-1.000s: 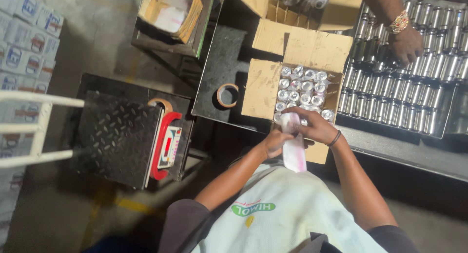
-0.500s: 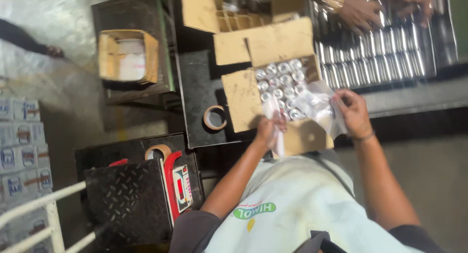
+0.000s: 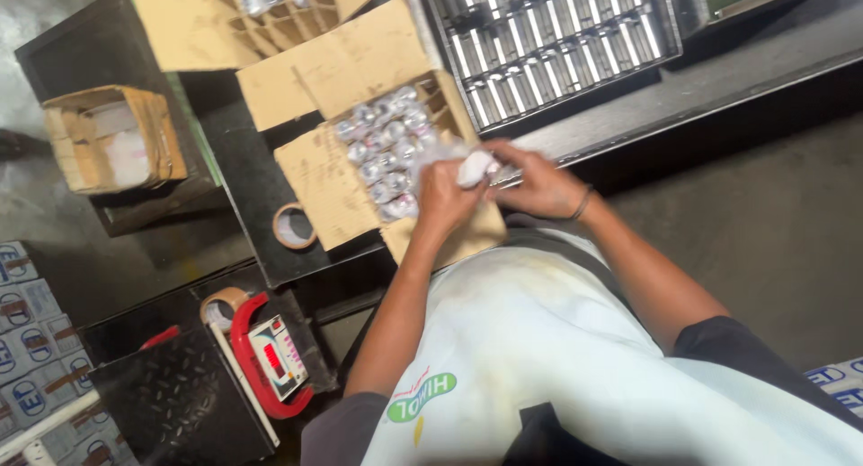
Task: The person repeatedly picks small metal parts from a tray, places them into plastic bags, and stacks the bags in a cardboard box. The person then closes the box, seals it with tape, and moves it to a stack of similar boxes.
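Your left hand (image 3: 442, 195) and right hand (image 3: 538, 183) are both closed on a crumpled white plastic wrap (image 3: 475, 168), held just over the near edge of the open cardboard carton (image 3: 325, 183) of silver-topped cans (image 3: 385, 142).

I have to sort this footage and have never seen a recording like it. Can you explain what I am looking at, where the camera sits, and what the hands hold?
There is no machine here: a person works with two bare hands, and the single camera sits on their head, looking down past their pale shirt. The left hand and right hand meet over an open cardboard box and pinch a small white crumpled piece, perhaps plastic film; the blur hides exactly what it is. The box holds rows of small round silvery tops, likely cans or bottles. Behind it lies a metal tray of silvery tubes. On the dark bench left of the box is a roll of tape. Lower left stands a platform scale with a red-framed display.
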